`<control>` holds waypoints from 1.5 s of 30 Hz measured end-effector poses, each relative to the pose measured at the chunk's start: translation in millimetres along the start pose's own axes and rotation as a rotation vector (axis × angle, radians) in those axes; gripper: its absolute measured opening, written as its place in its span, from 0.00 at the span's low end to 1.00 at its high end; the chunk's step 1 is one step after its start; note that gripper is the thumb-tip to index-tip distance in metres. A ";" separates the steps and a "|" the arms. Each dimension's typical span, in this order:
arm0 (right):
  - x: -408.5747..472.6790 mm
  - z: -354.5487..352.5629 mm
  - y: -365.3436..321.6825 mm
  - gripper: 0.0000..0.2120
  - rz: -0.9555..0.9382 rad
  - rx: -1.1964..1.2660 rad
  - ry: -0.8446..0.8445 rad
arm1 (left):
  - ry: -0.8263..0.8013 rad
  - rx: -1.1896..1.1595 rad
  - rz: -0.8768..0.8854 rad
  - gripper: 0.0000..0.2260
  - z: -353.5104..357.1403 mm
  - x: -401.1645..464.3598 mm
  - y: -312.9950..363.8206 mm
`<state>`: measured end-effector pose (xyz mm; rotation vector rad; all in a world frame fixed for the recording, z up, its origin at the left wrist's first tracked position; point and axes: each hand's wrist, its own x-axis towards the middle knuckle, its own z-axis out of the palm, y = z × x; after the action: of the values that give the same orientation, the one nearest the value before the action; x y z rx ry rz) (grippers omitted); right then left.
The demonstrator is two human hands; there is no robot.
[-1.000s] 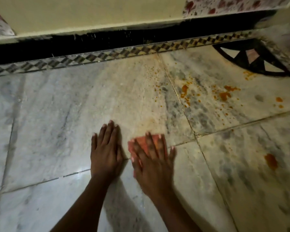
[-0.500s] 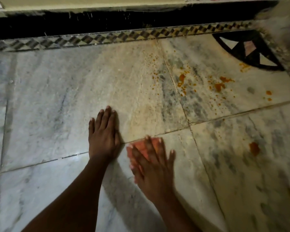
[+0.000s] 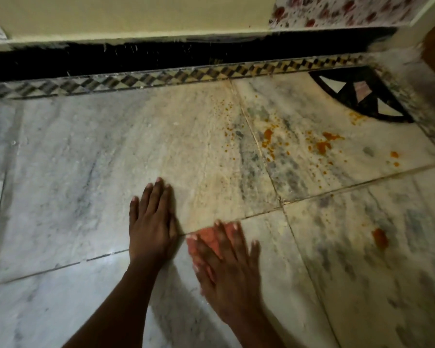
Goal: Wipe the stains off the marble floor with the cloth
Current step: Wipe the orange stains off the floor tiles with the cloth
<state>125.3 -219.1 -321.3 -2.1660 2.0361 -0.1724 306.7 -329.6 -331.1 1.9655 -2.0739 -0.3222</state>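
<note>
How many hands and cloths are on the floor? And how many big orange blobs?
Hands: 2, the left hand and right hand
Cloth: 1, pink
Big orange blobs: 3
Total: 6

We have just one view, from a camera worn on the head. It looks forward and down at the marble floor (image 3: 86,172), from close above. Both arms come in from the bottom edge, and the hands lie low in the middle of the picture. The far end of the view reaches the patterned border strip (image 3: 161,80) and the foot of the wall (image 3: 136,18) at the top.
</note>
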 end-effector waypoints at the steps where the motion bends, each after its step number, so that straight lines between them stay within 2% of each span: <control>1: -15.8 -1.1 17.9 0.28 0.055 -0.022 0.009 | -0.005 -0.003 0.002 0.30 0.5 -1.2 -0.7; 4: 9.1 -3.9 63.5 0.28 0.466 -0.035 0.025 | -0.003 -0.001 0.003 0.30 1.0 -1.7 -2.8; 6: 70.3 -6.7 70.0 0.29 0.698 0.062 0.038 | 0.001 -0.004 0.003 0.30 0.6 0.1 -2.2; 7: 104.8 -7.4 64.8 0.30 0.755 0.123 0.024 | 0.000 -0.007 -0.001 0.30 0.2 0.4 -1.2; 9: 155.1 -7.6 44.0 0.31 0.665 0.139 -0.028 | -0.001 -0.003 -0.005 0.30 0.0 1.3 0.2; 11: 156.2 -5.8 17.6 0.31 0.363 0.082 -0.032 | -0.005 -0.004 -0.004 0.30 -2.3 2.9 2.1; 13: 107.8 -3.4 2.3 0.29 0.102 0.022 -0.029 | -0.010 0.000 -0.003 0.31 -2.1 1.9 0.7; 15: 55.4 -4.4 15.7 0.29 0.075 0.000 -0.059 | -0.016 0.006 0.000 0.31 -1.1 0.7 -1.3; 16: 44.0 -3.6 29.9 0.29 0.160 -0.011 -0.048 | -0.022 0.007 0.002 0.31 -0.3 0.9 -2.1; 18: 61.5 -3.7 55.5 0.30 0.457 -0.002 -0.004 | -0.020 0.012 0.002 0.32 1.3 0.9 -3.1; 20: 114.3 -3.2 62.9 0.32 0.737 0.076 0.033 | -0.012 0.019 0.002 0.32 2.0 2.5 -3.6; 21: 146.8 -3.8 60.3 0.32 0.813 0.140 0.032 | -0.009 0.021 -0.002 0.32 2.5 3.5 -4.1; 23: 197.9 -4.0 43.7 0.32 0.746 0.168 0.015 | -0.004 0.028 -0.003 0.32 3.1 4.7 -3.1; 25: 204.9 -1.0 16.9 0.31 0.495 0.108 -0.002 | -0.016 0.045 0.008 0.32 3.8 2.4 -2.6; 28: 132.1 3.7 -11.2 0.29 0.107 0.029 -0.017 | -0.035 0.051 -0.017 0.32 4.7 -1.9 -6.0; 29: 102.8 6.5 -4.3 0.29 0.048 0.019 -0.043 | -0.041 0.057 -0.016 0.31 6.1 -1.7 -5.7; 30: 78.4 5.3 9.7 0.29 0.056 0.004 -0.059 | -0.041 0.051 -0.008 0.31 6.1 -0.5 -4.7; 32: 64.9 -5.4 43.1 0.29 0.262 0.001 -0.030 | -0.025 0.041 0.006 0.32 1.6 3.1 -2.8; 35: 119.6 -11.7 64.8 0.30 0.688 0.074 -0.010 | -0.026 0.038 0.005 0.32 2.5 3.5 -2.6; 37: 171.1 -12.2 55.5 0.31 0.767 0.153 -0.025 | -0.022 0.033 0.013 0.32 3.4 2.0 -3.7; 39: 198.2 -10.1 36.0 0.31 0.596 0.133 -0.069 | -0.029 0.024 0.019 0.31 1.5 1.0 -4.0; 42: 166.9 -9.0 11.7 0.31 0.190 0.056 -0.163 | -0.018 -0.003 0.013 0.30 -0.6 -0.5 -3.2; 44: 114.6 -8.8 16.4 0.30 0.069 0.043 -0.176 | 0.002 -0.031 0.015 0.30 -2.6 0.1 -2.7; 45: 90.1 -9.1 25.6 0.30 0.081 0.038 -0.160 | 0.000 -0.037 0.018 0.29 -2.9 -0.6 -2.7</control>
<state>104.2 -310.9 -320.0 -2.0014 2.0090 -0.0262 310.2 -329.0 -329.3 1.9247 -2.0693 -0.3544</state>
